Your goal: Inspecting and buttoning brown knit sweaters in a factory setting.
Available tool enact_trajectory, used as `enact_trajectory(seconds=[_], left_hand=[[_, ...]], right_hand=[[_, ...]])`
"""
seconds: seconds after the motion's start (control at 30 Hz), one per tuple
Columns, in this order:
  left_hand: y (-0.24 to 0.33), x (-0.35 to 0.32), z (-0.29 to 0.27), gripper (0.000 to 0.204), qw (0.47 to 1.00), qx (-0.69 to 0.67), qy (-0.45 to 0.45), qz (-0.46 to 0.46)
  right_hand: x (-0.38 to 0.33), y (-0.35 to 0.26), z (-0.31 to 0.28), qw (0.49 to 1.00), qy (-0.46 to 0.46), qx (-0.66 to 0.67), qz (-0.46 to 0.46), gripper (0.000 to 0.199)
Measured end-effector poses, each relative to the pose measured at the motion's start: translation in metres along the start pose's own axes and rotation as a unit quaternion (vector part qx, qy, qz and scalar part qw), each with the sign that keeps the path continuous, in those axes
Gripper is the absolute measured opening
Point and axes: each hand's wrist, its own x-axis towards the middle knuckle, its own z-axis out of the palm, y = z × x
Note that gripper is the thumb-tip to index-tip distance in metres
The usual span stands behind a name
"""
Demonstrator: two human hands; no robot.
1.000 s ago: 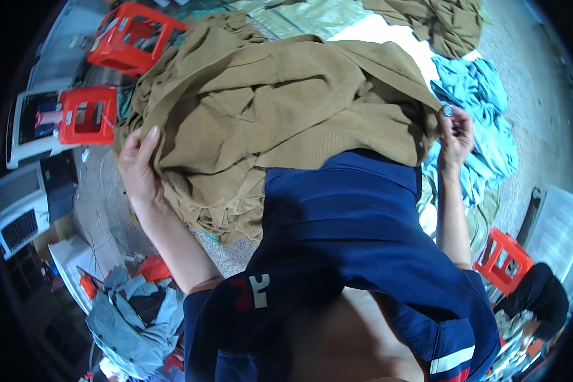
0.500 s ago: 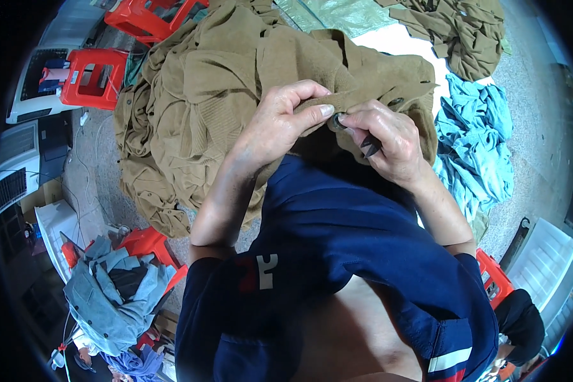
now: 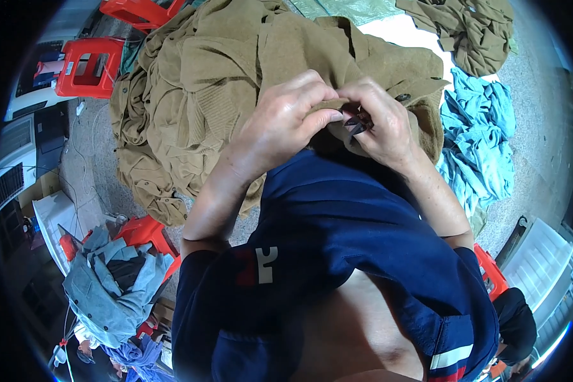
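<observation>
Left hand (image 3: 285, 114) and right hand (image 3: 384, 121) closer together, grips tight on brown garment (image 3: 302, 48) and dark tool (image 3: 356, 128) respectively.

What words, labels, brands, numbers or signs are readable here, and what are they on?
No words or numbers can be read.
Navy shirt: a red-and-white emblem, not legible as text.
Red stool in full view at upper left: a small pale mark, too small to read.
Brown buttoned garment: no lettering shows.

Brown garments (image 3: 197, 76) crowd the left hand (image 3: 286, 114); floor (image 3: 535, 140) right of blue cloth (image 3: 481, 127) is passable
</observation>
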Motion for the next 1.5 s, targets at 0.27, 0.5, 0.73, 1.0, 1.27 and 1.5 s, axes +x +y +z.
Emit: enact_trajectory(seconds=[0.27,0.5,0.73,1.0,1.27,1.5], left_hand=[[-0.011,0.0,0.008,0.028,0.999,-0.017,0.035,-0.002],[-0.017,-0.003,0.019,0.032,0.999,-0.01,0.047,-0.01],[-0.025,0.001,0.019,0.03,0.999,-0.022,-0.036,-0.024],[-0.027,-0.005,0.035,0.03,0.977,0.148,0.077,0.132],[-0.026,-0.004,0.032,0.013,0.962,0.195,0.115,0.153],[-0.044,-0.01,0.012,0.011,0.937,-0.181,0.147,-0.261]], right_hand=[[-0.012,0.0,0.01,0.976,0.03,0.115,0.181,0.021],[-0.015,0.012,0.011,0.952,0.047,0.229,0.195,0.021],[-0.028,0.024,0.019,0.937,0.041,0.288,0.195,0.02],[-0.025,0.024,0.013,0.925,0.055,0.314,0.207,0.018],[-0.026,0.022,0.022,0.965,0.084,0.201,0.145,0.022],[-0.028,0.012,0.01,0.988,-0.011,-0.127,0.09,0.035]])
